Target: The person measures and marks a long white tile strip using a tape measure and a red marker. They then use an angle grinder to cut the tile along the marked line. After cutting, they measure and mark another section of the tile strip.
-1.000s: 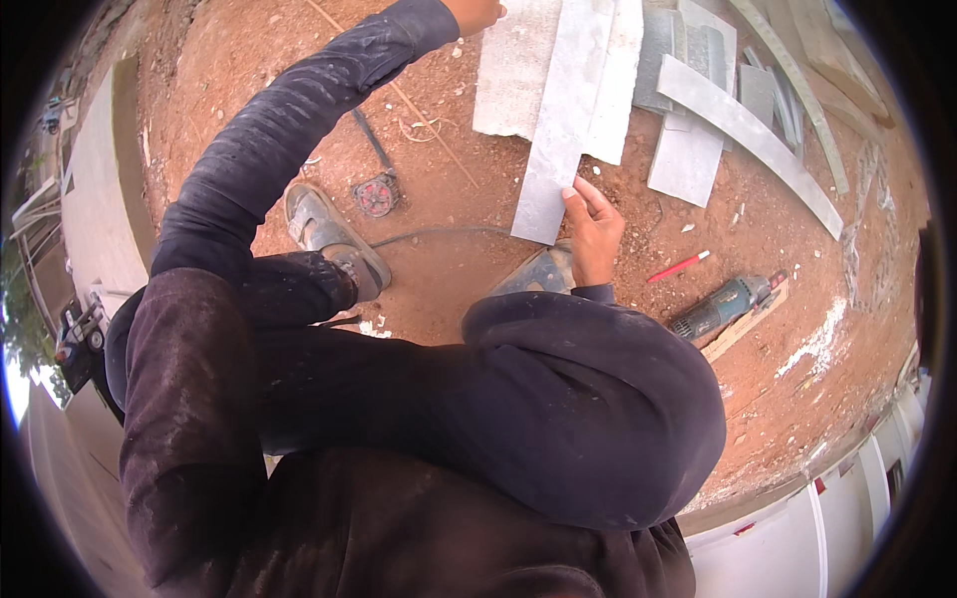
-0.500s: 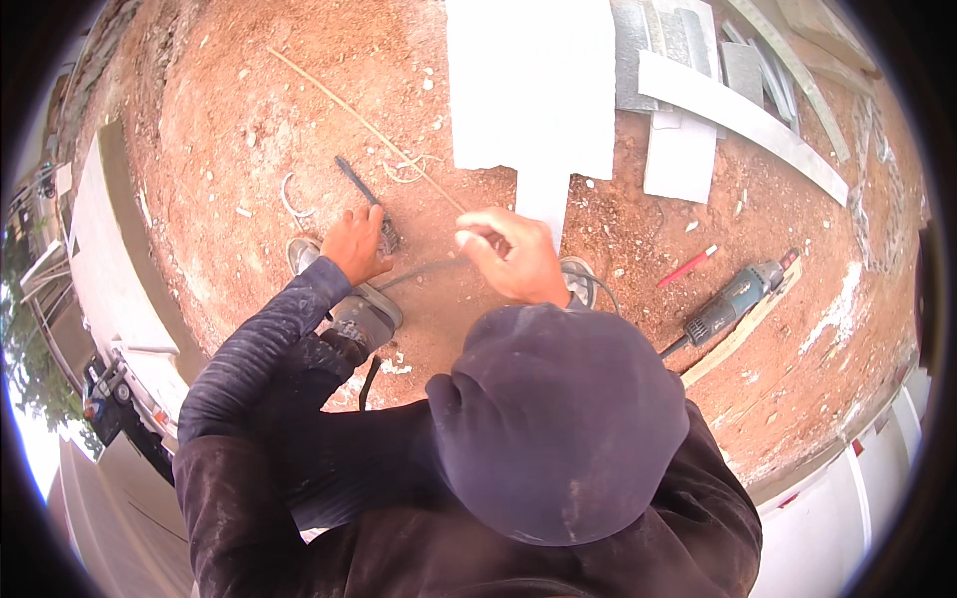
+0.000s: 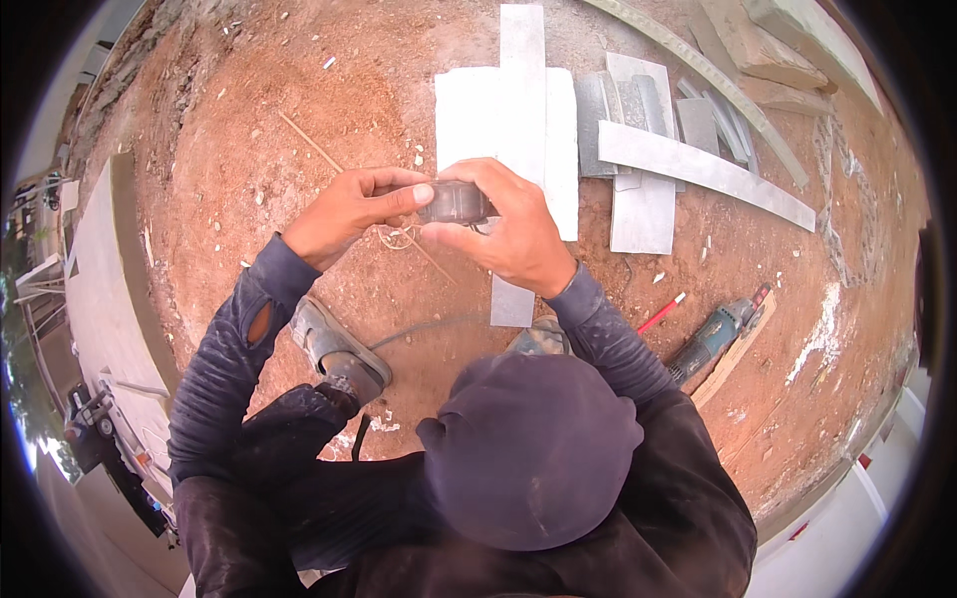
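While both hands point(image 3: 439, 221) cover it, the small dark object point(image 3: 455, 202) stays unidentifiable.

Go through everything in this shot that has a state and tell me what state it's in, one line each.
Left hand: raised, fingertips gripping the small dark object.
Right hand: raised, wrapped around the object's other end.
Small dark object: held between both hands, off the ground.
Angle grinder: lying on the dirt, untouched.
Red pencil: lying flat on the dirt.
White slabs: flat, stacked crosswise.
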Demonstrator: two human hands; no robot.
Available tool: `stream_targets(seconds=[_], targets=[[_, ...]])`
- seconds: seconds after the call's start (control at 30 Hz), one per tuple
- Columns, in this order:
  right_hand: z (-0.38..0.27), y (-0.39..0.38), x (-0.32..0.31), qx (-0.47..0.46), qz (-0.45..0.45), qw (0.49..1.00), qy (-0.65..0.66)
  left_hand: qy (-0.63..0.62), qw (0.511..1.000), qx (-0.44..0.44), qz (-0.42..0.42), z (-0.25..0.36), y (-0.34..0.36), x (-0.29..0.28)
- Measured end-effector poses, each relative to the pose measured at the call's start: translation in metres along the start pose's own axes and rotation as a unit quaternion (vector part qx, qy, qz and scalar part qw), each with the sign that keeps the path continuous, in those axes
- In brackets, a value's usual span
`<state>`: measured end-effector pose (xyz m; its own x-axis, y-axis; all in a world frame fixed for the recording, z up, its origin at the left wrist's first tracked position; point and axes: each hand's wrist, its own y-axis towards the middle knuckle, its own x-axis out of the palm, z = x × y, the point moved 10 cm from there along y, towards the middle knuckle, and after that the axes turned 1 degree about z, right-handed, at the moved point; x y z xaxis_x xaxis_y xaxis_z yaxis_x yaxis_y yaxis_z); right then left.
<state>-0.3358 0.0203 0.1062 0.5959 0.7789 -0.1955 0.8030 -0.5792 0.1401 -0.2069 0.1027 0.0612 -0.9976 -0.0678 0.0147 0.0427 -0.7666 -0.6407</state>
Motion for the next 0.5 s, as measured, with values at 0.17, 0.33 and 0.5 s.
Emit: stream_targets(seconds=[0.17, 0.33, 0.5], targets=[[-0.031, 0.009, -0.035, -0.127, 0.025, 0.99, -0.056, 0.054, 0.997, 0.045, 0.03, 0.065, 0.005, 0.025], [-0.042, 0.014, -0.065, -0.04, 0.02, 0.998, -0.053, 0.172, 0.984, 0.047, 0.012, 0.111, 0.012, 0.045], [-0.064, 0.032, -0.106, -0.073, 0.061, 0.986, -0.136, 0.234, 0.958, 0.166, 0.023, 0.171, 0.029, 0.056]])
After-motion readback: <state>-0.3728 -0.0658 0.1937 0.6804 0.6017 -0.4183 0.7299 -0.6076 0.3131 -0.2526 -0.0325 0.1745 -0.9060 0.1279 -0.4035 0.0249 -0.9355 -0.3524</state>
